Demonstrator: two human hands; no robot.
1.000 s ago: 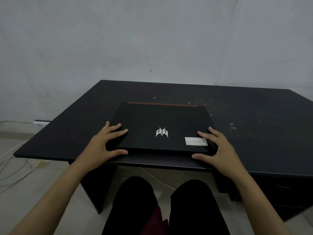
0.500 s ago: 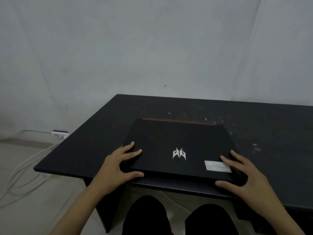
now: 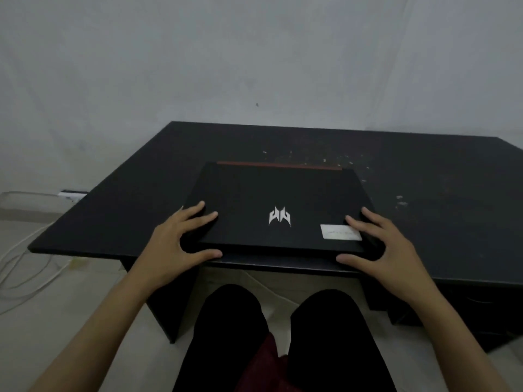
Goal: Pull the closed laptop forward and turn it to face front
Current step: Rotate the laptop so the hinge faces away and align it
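A closed black laptop (image 3: 278,193) lies flat near the front edge of a black desk (image 3: 424,193). Its lid carries a silver logo and a white sticker at the near right, and a red strip runs along its far edge. My left hand (image 3: 175,244) grips the laptop's near left corner, fingers spread on the lid and thumb along the front edge. My right hand (image 3: 385,244) grips the near right corner the same way, with fingertips by the sticker.
The desk top bears pale scratches and specks behind and right of the laptop. A white wall stands close behind the desk. White cables (image 3: 25,267) and a power strip (image 3: 72,193) lie on the floor at the left. My knees are under the desk's front edge.
The view has swung about while both hands keep the same grip on the laptop's near corners. Relative to the desk, the laptop shows no clear shift.
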